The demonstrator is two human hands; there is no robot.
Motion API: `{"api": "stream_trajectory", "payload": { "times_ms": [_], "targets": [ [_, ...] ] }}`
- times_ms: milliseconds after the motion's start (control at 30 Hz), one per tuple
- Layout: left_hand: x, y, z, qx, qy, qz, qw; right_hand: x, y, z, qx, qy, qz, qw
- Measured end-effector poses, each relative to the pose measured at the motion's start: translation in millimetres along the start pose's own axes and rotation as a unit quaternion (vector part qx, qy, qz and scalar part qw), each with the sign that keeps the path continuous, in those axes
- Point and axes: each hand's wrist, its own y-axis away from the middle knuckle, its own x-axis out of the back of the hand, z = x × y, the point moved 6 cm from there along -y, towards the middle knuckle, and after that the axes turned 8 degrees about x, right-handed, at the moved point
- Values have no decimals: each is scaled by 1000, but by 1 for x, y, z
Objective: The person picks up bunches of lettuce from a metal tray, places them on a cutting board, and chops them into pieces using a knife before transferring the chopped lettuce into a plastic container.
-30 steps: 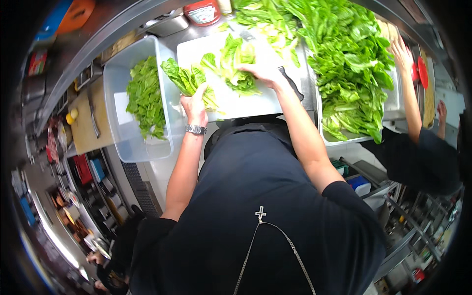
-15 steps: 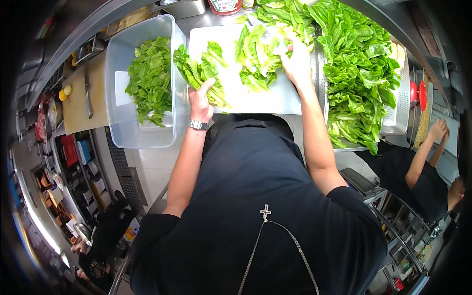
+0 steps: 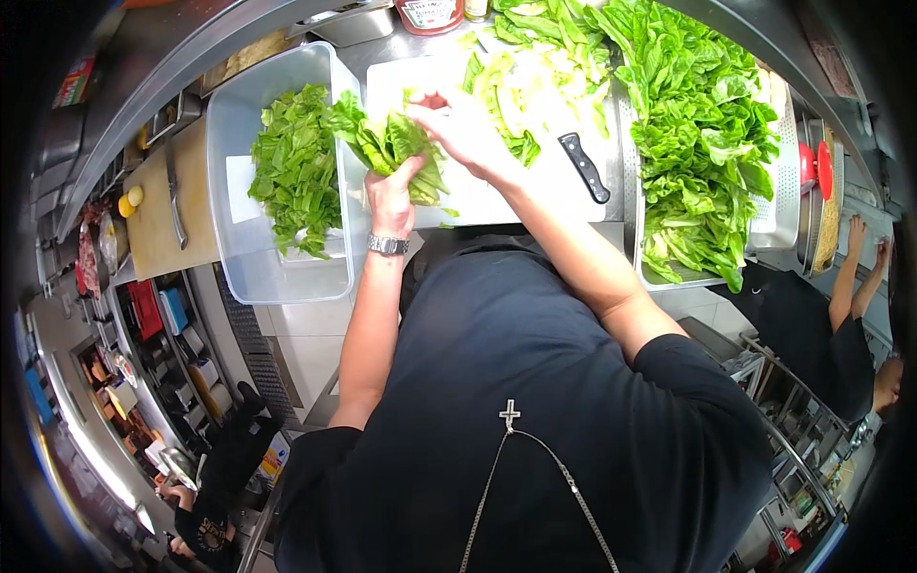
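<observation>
My left hand [image 3: 392, 196] is closed around a bunch of green lettuce leaves [image 3: 384, 143], held at the left side of the white cutting board [image 3: 468, 196]. Beside that bunch, my right hand [image 3: 465, 134] reaches in from the right with its fingers apart, close to the leaves; whether it touches them I cannot tell. A knife [image 3: 585, 167] with a black handle lies on the board's right part, its blade hard to make out in the glare. More pale lettuce leaves [image 3: 521, 100] lie across the back of the board.
Left of the board stands a clear plastic tub [image 3: 218, 191] containing cut lettuce [image 3: 301, 172]. A big heap of whole lettuce leaves [image 3: 693, 143] fills the right side. Further left are a yellowish board [image 3: 158, 220] and tongs [image 3: 175, 196]. Another person [image 3: 812, 329] works at the right.
My right hand has moved left from the pale leaves toward the bunch in my left hand. The knife's black handle now shows on the board. The left hand's leaves are gathered closer together.
</observation>
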Motion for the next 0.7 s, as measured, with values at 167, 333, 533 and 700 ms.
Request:
{"api": "stream_trajectory", "payload": {
  "times_ms": [167,333,533,700],
  "targets": [
    [14,-6,-16,2,1,74,997,7,-16,19,155,318,82,932],
    [23,-14,-27,59,106,46,992,-5,-4,36,114,286,-13,951],
    [13,-17,-22,95,113,-4,989,30,21,-13,66,243,-25,967],
    [19,-31,-30,139,128,19,982,63,19,-16,198,610,124,758]
  ]
}}
